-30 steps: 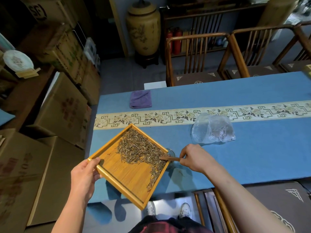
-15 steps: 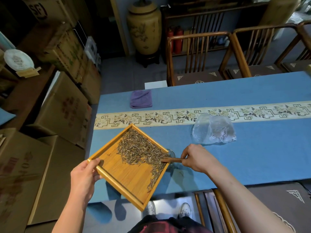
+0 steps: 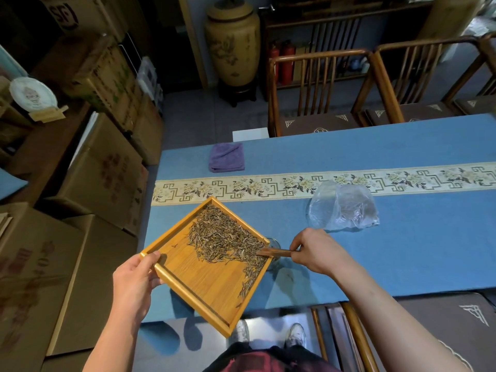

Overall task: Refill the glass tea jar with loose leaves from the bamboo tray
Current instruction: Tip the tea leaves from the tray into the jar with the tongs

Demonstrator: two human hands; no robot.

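Your tray (image 3: 206, 280) hangs tilted over the surface (image 3: 402, 251), its right corner dipped just above the jar (image 3: 271, 241), of which only a sliver of glass rim shows behind that corner. The leaves (image 3: 222, 238) lie heaped along the tray's upper right side, with a thin trail running down the right edge toward the near corner. Your left hand (image 3: 134, 283) grasps the tray's left corner, thumb over the rim. Your right hand (image 3: 319, 251) pinches a scoop (image 3: 273, 252) whose tip sits in the leaves at the right corner, beside the jar.

The risk, as I judge it, is spillage: the jar mouth looks narrow next to the pile, so a steeper tilt or a hard sweep could send leaves past the rim onto the surface. The trail on the right edge sits away from the jar and may slide off the near corner.

Beyond the jar lies a crumpled bag (image 3: 343, 208); farther off from the tray, a folded cloth (image 3: 226, 161).
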